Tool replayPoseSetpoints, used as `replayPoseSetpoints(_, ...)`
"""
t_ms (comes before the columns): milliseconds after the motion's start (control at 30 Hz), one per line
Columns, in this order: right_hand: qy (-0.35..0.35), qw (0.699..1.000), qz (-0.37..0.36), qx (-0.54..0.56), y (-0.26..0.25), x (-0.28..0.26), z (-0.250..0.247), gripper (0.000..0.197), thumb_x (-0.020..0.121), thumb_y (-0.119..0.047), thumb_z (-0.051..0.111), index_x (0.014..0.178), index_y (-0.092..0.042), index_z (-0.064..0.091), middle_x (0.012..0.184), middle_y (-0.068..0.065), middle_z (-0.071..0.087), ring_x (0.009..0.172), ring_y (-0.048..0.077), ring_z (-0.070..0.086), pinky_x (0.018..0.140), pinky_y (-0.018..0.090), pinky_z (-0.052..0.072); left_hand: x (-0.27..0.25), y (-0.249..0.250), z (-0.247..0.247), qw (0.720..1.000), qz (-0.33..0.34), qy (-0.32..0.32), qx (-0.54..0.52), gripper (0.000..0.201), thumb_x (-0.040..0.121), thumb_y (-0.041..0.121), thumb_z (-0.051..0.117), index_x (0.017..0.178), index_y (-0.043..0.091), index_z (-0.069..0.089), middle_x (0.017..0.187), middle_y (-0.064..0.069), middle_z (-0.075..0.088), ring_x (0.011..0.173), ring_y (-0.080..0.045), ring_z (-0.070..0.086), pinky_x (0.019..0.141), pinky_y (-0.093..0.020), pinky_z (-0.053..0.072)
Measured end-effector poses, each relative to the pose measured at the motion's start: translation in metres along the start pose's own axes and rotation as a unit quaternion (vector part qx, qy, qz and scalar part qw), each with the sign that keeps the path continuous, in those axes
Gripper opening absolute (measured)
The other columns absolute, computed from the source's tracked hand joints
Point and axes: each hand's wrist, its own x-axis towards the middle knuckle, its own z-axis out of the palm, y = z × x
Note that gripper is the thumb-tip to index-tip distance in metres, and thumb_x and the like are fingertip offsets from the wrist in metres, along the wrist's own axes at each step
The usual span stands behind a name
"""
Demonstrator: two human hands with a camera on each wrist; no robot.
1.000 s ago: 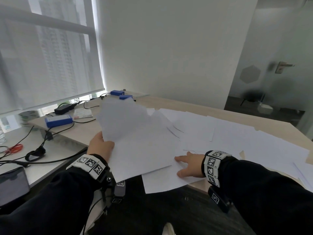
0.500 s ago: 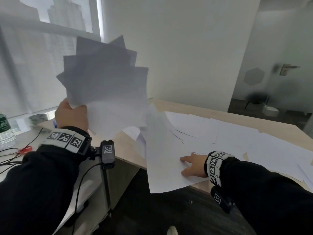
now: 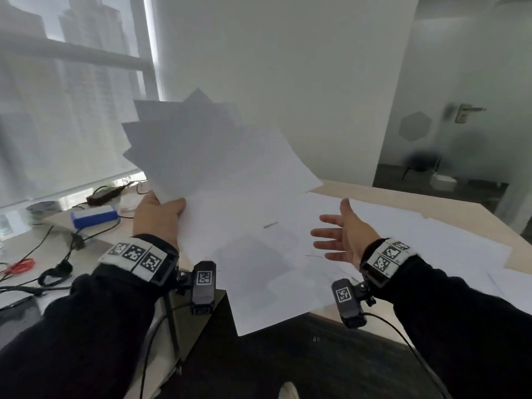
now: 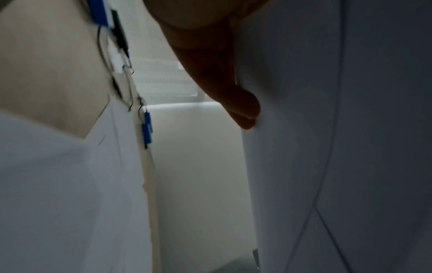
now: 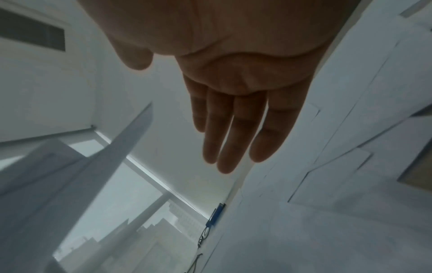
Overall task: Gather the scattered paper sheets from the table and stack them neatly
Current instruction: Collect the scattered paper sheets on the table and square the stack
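My left hand (image 3: 157, 217) grips a fanned bundle of white paper sheets (image 3: 207, 156) by its lower left corner, lifted upright above the table's left end. In the left wrist view the thumb (image 4: 236, 103) presses against the bundle (image 4: 327, 129). My right hand (image 3: 336, 234) hovers above the table with palm turned left and fingers straight, holding nothing; the right wrist view shows its fingers (image 5: 233, 133) spread in the air. More white sheets (image 3: 417, 240) lie scattered and overlapping across the wooden table (image 3: 460, 205). One large sheet (image 3: 259, 283) hangs over the near edge.
A side desk on the left carries a blue box (image 3: 93, 216), a black power adapter (image 3: 102, 194), black cables (image 3: 54, 272) and a red item (image 3: 20, 264). A window is at the left, a white wall behind, a glass door (image 3: 466, 110) at the right.
My left hand has raised the bundle off the table and now holds it nearer the middle. My right hand has come up off the sheet it was pressing and turned palm left.
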Motion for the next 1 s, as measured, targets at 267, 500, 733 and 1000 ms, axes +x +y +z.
replayPoseSetpoints(267,0.088,0.991,-0.023,0.102,0.014,-0.016,-0.053,0.023,0.097,-0.041,0.059,0.095,-0.019,0.059,0.07,-0.003,0.072,0.057,0.019,0.067,0.053,0.025,0.045,-0.038,-0.074,0.063,0.978,-0.133,-0.132,-0.09,0.034,0.091,-0.009,0.054,0.113,0.014,0.064,0.109,-0.011,0.073,0.095,-0.031,0.07,0.084,-0.044,0.056)
replayPoseSetpoints(500,0.207,0.974,-0.031,0.086,0.038,-0.024,-0.113,0.022,0.099,-0.022,0.057,0.08,-0.013,0.052,0.076,0.008,0.069,0.062,0.025,0.07,0.051,0.027,0.048,-0.065,-0.099,0.104,0.945,-0.189,-0.249,-0.093,0.034,0.096,-0.008,0.05,0.121,0.013,0.061,0.107,-0.009,0.075,0.094,-0.032,0.071,0.084,-0.046,0.056)
replayPoseSetpoints(733,0.261,0.96,-0.06,0.082,0.044,-0.032,-0.159,0.02,0.101,-0.018,0.053,0.081,-0.014,0.05,0.071,0.004,0.067,0.057,0.025,0.069,0.048,0.028,0.048,-0.073,-0.111,0.143,0.925,-0.214,-0.313,-0.019,0.037,0.094,-0.004,0.054,0.124,0.017,0.062,0.11,-0.011,0.075,0.101,-0.037,0.071,0.093,-0.057,0.054)
replayPoseSetpoints(1000,0.267,0.953,-0.105,0.101,0.039,-0.039,-0.189,0.018,0.101,-0.02,0.054,0.084,-0.017,0.058,0.082,0.008,0.065,0.056,0.025,0.067,0.04,0.025,0.042,-0.082,-0.113,0.179,0.906,-0.284,-0.31,-0.043,0.013,0.095,0.006,0.061,0.105,0.015,0.062,0.104,-0.017,0.073,0.093,-0.037,0.07,0.083,-0.051,0.056)
